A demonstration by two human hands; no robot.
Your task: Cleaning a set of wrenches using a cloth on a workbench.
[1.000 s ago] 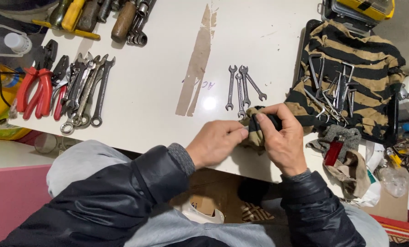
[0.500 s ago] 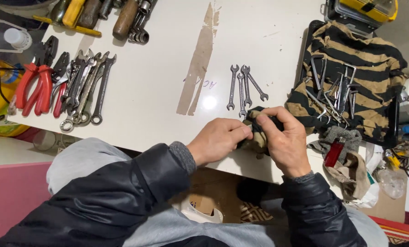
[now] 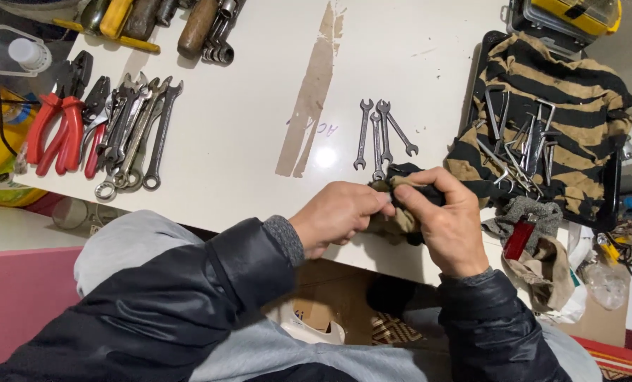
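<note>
— Gripping what, at the near edge of the white tabletop (image 3: pixel 245 141)?
— A crumpled tan-and-black cloth (image 3: pixel 398 212) is pinched between both hands; the left hand (image 3: pixel 340 216) and right hand (image 3: pixel 447 219) have fingers clamped on it.
— And nearby?
— Three small steel open-ended spanners (image 3: pixel 377 134) are laid just beyond it.

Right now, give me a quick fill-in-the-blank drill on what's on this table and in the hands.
1. Both hands, left hand and right hand, grip a dirty ____.
2. The pliers at the table's left have ____ handles.
3. The hex keys lie on a ____ cloth.
4. Just beyond the hands lie small ____.

Missing words: rag; red; striped; wrenches
</note>
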